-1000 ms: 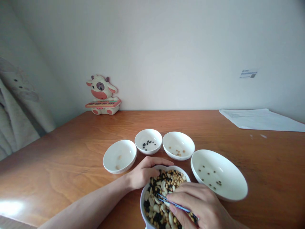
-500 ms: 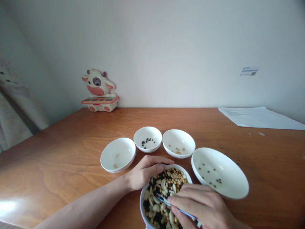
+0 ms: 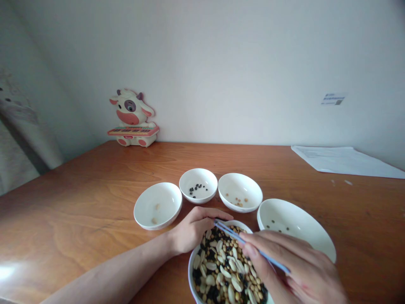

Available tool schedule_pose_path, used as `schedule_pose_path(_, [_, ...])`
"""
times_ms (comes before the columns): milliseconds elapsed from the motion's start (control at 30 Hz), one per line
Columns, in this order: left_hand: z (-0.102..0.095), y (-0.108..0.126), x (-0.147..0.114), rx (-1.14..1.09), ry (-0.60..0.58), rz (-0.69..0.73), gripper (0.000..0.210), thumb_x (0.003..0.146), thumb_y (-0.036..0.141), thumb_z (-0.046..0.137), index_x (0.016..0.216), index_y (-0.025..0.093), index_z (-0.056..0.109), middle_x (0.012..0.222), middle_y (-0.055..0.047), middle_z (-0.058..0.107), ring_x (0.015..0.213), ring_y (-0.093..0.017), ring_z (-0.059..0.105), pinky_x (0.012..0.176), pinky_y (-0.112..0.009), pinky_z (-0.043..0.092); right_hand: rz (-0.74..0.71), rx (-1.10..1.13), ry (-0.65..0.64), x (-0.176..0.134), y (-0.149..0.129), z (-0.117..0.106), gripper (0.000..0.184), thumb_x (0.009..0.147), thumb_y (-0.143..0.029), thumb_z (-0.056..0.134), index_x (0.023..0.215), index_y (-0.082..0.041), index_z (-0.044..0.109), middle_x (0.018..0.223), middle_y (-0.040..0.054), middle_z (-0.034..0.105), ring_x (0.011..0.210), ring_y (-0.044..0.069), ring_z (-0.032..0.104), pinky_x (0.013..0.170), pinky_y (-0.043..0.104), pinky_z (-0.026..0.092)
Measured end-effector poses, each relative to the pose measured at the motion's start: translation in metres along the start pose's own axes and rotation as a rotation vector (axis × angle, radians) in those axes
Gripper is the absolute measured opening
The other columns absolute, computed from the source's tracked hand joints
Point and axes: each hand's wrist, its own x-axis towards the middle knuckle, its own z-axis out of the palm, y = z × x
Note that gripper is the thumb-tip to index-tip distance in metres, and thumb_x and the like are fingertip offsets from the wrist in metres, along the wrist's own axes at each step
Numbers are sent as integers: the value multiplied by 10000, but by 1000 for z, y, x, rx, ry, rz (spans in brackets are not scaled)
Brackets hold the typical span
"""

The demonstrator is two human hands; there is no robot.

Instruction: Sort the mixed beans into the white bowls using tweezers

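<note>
A bowl with a pale lilac rim (image 3: 191, 270) stands before me, full of mixed peanuts, black beans and small yellow beans. My left hand (image 3: 194, 228) is closed on its far left rim, thumb toward the inside. Over the bowl's right side, my right hand (image 3: 294, 261) pinches a pair of blue tweezers (image 3: 230, 232). Their tips are above the far part of the bowl, near my left fingers. Something dark shows at the tips, too small to name. The right hand hides part of the bowl.
Beyond sit a white bowl with two pale pieces (image 3: 158, 190), one with black beans (image 3: 198, 174), one with light-brown bits (image 3: 240, 181), and a larger one with greenish beans (image 3: 303, 223). A cow toy (image 3: 133, 114) and paper sheets (image 3: 344, 160) lie farther back.
My right hand has lifted the tweezers out of the mix, their tips moving up and away from me. My left hand has stayed on the bowl. The view has shifted slightly.
</note>
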Motion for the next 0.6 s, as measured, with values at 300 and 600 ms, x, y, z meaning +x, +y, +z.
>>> schedule_pose_path(300, [-2,1,-2,67,-56,186,445,825,106,449,1192,149,698,1152,-64,719,1108,-270,620,1030,-377,411,38,8,94,47,11,40,185,896,-129,555,908,-102,737,773,82,754,611,159,705,564,238,574])
schedule_pose_path(600, [-6,2,-6,213,-20,154,455,832,109,444,1209,178,689,1203,-44,701,1143,-256,604,1048,-365,410,51,-64,51,31,17,28,184,907,-105,539,1013,-133,686,863,64,755,718,156,721,640,238,583])
